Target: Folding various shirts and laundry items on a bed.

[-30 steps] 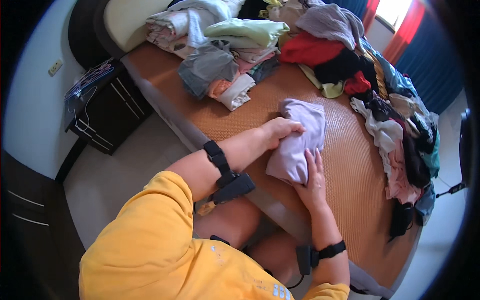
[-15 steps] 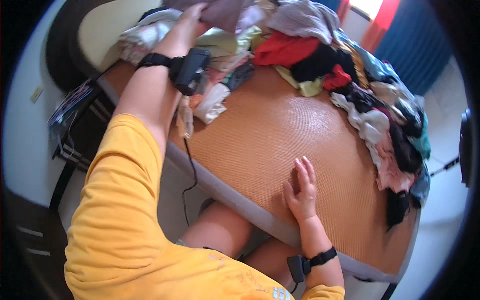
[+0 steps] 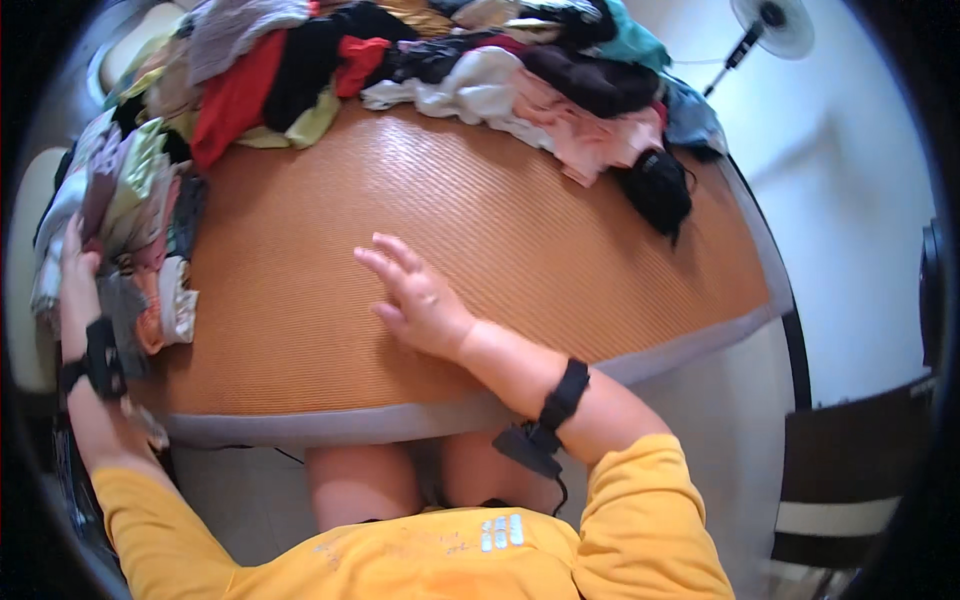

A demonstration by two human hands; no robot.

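Note:
My left hand [image 3: 80,250] is at the far left, fingers stretched out against a stack of folded clothes [image 3: 145,225]. Right by its fingertips lies a mauve folded garment [image 3: 101,190], upright among white, pale green and pink ones; the fingers do not appear wrapped round it. My right hand [image 3: 415,295] hovers over or rests lightly on the orange-brown woven mat [image 3: 290,270], fingers apart and nothing in them. Both forearms carry black strapped devices.
A long heap of loose clothes [image 3: 490,85] runs along the mat's far side, with red, black, white and pink pieces. A black item [image 3: 657,192] lies at its right end. Beyond stand a fan [image 3: 770,20] and, at lower right, a dark piece of furniture [image 3: 850,440].
The view has swung to the right. My left hand has come down with the mauve garment, which now sits in the folded stack. My right hand, still spread, has shifted left over the mat.

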